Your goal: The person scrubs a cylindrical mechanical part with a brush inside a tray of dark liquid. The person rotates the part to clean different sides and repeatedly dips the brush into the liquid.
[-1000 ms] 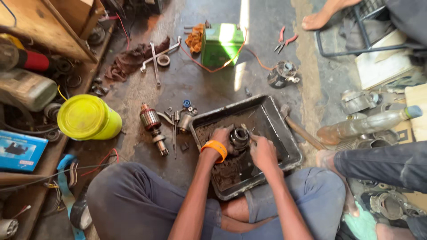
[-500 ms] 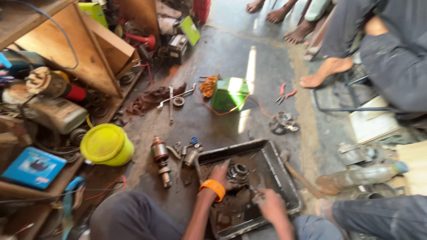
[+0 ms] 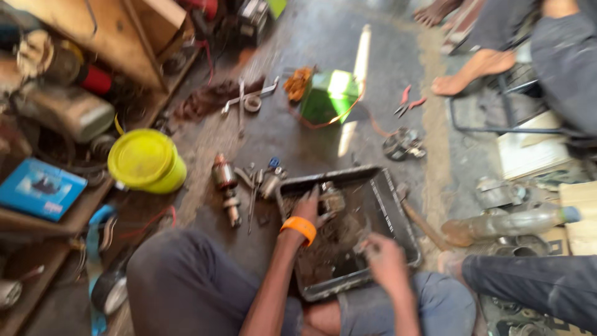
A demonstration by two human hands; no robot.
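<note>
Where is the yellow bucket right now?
In the head view, the yellow bucket stands on the floor at left, beside the wooden shelf, left of the metal tray.

- We see a yellow bucket.
- We see an orange wristband.
- We see a green box.
- We see red-handled pliers.
- We see a blue box.

A yellow bucket is seen at the left of the frame, with a blue box set on a wooden shelf beside it. A green box is placed at the upper centre on the floor, with red pliers to its right. A motor armature is laid left of centre. A plastic bottle is seen lying at the right.
</note>
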